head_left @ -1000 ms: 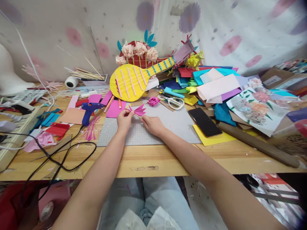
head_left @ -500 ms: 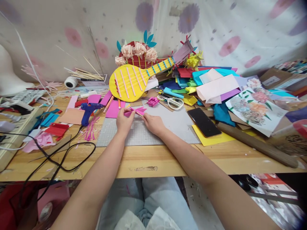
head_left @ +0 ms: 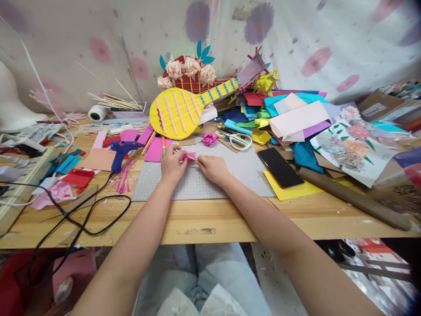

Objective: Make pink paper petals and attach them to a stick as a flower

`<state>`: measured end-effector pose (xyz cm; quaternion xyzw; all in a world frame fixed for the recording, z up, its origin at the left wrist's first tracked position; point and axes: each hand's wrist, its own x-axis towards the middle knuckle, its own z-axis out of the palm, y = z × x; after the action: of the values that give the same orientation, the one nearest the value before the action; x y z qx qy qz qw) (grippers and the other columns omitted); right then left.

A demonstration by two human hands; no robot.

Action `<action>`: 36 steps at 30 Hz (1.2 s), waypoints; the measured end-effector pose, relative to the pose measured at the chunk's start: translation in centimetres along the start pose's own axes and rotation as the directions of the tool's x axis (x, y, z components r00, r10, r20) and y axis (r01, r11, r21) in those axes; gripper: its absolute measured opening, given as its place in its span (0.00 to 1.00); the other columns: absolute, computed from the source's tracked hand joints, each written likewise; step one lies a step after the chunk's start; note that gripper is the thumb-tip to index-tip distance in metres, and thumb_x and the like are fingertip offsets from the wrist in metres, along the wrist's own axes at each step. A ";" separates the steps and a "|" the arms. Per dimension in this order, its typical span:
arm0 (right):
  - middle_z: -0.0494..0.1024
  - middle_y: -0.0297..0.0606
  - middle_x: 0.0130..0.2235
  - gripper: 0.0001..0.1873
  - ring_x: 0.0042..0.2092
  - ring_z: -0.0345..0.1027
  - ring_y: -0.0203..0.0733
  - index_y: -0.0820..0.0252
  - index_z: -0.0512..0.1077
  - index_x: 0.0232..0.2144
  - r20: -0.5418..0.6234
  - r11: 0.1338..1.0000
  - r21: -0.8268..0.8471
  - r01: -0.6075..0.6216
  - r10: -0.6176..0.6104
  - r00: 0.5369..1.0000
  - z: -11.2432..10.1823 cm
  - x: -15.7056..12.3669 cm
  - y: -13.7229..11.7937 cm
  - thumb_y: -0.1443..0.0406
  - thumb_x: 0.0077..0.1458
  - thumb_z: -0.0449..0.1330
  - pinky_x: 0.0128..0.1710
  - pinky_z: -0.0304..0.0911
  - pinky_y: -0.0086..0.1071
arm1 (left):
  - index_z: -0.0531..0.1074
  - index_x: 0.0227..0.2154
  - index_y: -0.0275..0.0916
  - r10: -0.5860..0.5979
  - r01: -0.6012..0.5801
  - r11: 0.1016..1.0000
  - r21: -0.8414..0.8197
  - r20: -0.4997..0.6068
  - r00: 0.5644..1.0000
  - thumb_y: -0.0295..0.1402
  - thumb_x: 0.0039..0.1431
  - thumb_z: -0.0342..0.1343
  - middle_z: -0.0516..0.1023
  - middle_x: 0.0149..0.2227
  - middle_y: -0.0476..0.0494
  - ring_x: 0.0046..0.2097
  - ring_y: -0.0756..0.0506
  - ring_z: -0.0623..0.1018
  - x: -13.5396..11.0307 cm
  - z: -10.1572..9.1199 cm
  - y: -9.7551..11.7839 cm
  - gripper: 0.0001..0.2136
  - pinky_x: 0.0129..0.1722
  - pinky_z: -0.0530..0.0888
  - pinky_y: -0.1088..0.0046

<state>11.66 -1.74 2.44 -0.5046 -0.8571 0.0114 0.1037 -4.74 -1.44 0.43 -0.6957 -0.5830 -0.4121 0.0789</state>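
Note:
My left hand [head_left: 172, 163] is closed around a pink paper flower piece [head_left: 188, 155] over the grey cutting mat [head_left: 237, 175]. Only a bit of pink paper shows past its fingers. My right hand [head_left: 213, 168] pinches a thin stick that runs into the same pink piece. Both hands meet at the mat's far side, just in front of the yellow paper guitar [head_left: 179, 112].
A blue glue gun [head_left: 121, 153] with a black cord [head_left: 85, 219] lies left of the mat. Scissors [head_left: 238, 140], a small pink paper flower [head_left: 210, 139], a black phone [head_left: 280, 166] and a heap of coloured paper [head_left: 289, 114] lie to the right. Paper scraps cover the wooden table [head_left: 197, 219].
The spread pink petals have been gathered into my left hand, which closed over them. Both hands shifted slightly away from me.

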 end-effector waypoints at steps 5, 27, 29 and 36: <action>0.76 0.40 0.41 0.20 0.41 0.68 0.40 0.57 0.67 0.42 -0.008 1.000 -0.010 0.005 -0.005 1.000 0.0 0.0 0.0 0.56 0.62 0.39 0.32 0.51 0.30 | 0.75 0.27 0.42 0.014 -0.014 1.000 0.017 -0.007 1.000 0.31 0.50 0.55 0.70 0.38 0.42 0.44 0.41 0.66 0.0 0.0 0.1 0.04 0.45 0.63 0.61; 0.76 0.36 0.33 0.12 0.34 0.65 0.36 0.59 0.72 0.33 -0.015 0.977 0.209 0.042 -0.040 0.999 -1.4 -0.2 5.7 0.60 0.56 0.50 0.33 0.52 0.28 | 0.73 0.26 0.41 -0.092 0.093 0.996 0.012 -0.048 0.995 0.31 0.50 0.56 0.69 0.37 0.41 0.43 0.41 0.66 0.1 0.1 -1.0 0.02 0.44 0.63 0.61; 0.76 0.36 0.32 0.15 0.33 0.64 0.36 0.60 0.71 0.33 -0.056 0.964 0.263 -0.029 0.045 0.997 -1.1 0.0 6.3 0.59 0.57 0.48 0.32 0.52 0.28 | 0.73 0.26 0.41 -0.084 0.083 0.996 -0.019 -0.047 0.995 0.31 0.50 0.56 0.69 0.36 0.42 0.43 0.41 0.67 0.1 0.1 -1.0 0.02 0.45 0.64 0.61; 0.75 0.39 0.41 0.18 0.35 0.66 0.37 0.61 0.67 0.43 -0.157 0.903 0.412 -0.119 0.199 0.967 0.7 0.7 5.4 0.58 0.52 0.53 0.34 0.57 0.29 | 0.72 0.27 0.40 0.029 -0.025 0.980 -0.199 0.017 0.999 0.30 0.52 0.54 0.68 0.36 0.44 0.43 0.46 0.69 -0.1 0.0 0.7 0.03 0.46 0.66 0.66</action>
<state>15.82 1.59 1.20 -0.5401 -0.7779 0.1449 0.2866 -4.14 -1.66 0.61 -0.7120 -0.5301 -0.4605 0.0087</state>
